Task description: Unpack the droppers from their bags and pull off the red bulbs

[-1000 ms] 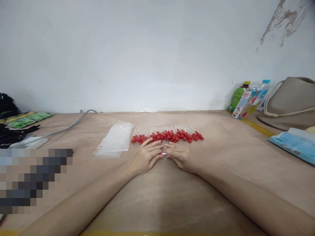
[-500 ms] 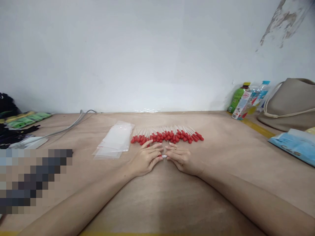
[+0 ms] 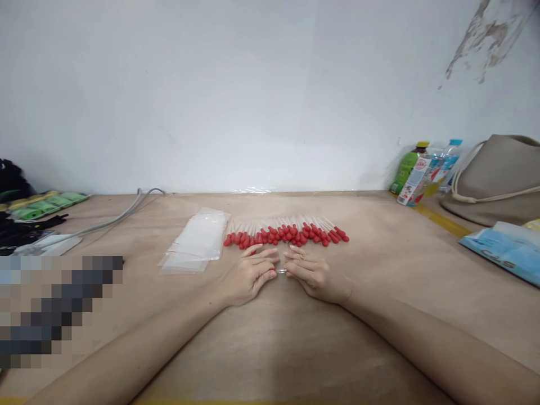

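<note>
A pale wall (image 3: 253, 95) rises behind our tabletop (image 3: 274, 349). We hold a red-ended clear dropper (image 3: 281, 271) between our fingertips: left hand (image 3: 244, 278) pinching the red end, right hand (image 3: 320, 277) the clear tube. Just beyond lie red-bulbed droppers (image 3: 291, 232), beside flat clear bags (image 3: 196, 242). Near a green, yellow-capped bottle (image 3: 405, 173), the blue packet (image 3: 502, 247) seems to read "C&S".
</note>
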Action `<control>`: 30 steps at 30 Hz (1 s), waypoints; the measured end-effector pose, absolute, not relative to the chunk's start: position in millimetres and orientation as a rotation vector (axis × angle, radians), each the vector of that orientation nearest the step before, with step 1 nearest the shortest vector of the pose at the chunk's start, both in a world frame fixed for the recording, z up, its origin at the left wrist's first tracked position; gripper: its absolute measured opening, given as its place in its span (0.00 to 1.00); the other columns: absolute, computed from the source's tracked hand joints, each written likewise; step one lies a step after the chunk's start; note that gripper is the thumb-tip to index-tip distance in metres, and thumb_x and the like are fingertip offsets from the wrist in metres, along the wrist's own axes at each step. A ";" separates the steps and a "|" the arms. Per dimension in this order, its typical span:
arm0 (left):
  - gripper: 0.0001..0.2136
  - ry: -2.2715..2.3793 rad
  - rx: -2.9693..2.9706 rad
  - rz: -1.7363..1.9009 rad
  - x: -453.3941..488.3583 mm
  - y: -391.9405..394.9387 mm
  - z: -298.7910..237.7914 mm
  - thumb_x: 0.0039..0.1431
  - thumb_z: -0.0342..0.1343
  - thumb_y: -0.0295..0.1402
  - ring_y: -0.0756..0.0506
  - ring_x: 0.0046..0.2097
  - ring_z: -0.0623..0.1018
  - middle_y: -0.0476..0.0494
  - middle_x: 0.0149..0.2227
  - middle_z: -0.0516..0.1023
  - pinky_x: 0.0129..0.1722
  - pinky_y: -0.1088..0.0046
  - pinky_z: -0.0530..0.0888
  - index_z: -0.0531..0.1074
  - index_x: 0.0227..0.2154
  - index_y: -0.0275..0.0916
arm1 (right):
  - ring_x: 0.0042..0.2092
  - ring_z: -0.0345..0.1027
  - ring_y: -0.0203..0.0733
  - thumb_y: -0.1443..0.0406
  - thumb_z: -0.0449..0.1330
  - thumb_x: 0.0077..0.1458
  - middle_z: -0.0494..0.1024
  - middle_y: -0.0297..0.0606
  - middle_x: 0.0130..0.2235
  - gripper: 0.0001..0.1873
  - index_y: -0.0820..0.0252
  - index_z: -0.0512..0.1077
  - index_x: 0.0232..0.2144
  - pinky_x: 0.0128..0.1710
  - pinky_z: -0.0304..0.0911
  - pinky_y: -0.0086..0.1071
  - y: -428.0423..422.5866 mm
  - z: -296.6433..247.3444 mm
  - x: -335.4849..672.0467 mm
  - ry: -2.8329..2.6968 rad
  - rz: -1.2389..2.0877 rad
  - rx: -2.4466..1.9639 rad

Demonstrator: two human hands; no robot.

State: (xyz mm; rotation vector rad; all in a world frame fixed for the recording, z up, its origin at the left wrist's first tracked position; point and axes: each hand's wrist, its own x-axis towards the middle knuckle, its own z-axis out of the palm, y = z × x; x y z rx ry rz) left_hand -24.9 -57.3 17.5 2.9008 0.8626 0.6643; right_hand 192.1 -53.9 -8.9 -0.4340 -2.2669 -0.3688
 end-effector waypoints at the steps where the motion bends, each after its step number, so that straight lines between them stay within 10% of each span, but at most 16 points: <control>1: 0.12 0.863 2.902 0.662 -25.4 -57.8 17.3 0.62 0.42 0.32 0.46 0.57 0.63 0.46 0.49 0.71 0.58 0.59 0.55 0.69 0.41 0.41 | 0.49 0.66 0.42 0.73 0.51 0.54 0.77 0.44 0.39 0.11 0.64 0.69 0.40 0.54 0.60 0.42 -54.3 -8.3 192.4 -2.266 -0.388 -0.424; 18: 0.08 0.986 2.910 1.025 -44.4 -56.2 17.4 0.59 0.46 0.30 0.45 0.45 0.71 0.43 0.38 0.74 0.44 0.66 0.68 0.70 0.36 0.38 | 0.39 0.69 0.39 0.71 0.53 0.54 0.77 0.38 0.34 0.12 0.60 0.70 0.41 0.40 0.65 0.36 -53.9 -7.3 208.8 -2.099 -0.352 -0.627; 30: 0.08 1.437 2.561 1.193 -60.0 -46.9 23.6 0.54 0.48 0.29 0.49 0.34 0.69 0.46 0.33 0.67 0.35 0.73 0.69 0.67 0.37 0.37 | 0.27 0.62 0.35 0.69 0.53 0.50 0.72 0.32 0.22 0.07 0.61 0.71 0.30 0.34 0.48 0.33 -54.3 -2.0 204.9 -1.991 -0.295 -1.175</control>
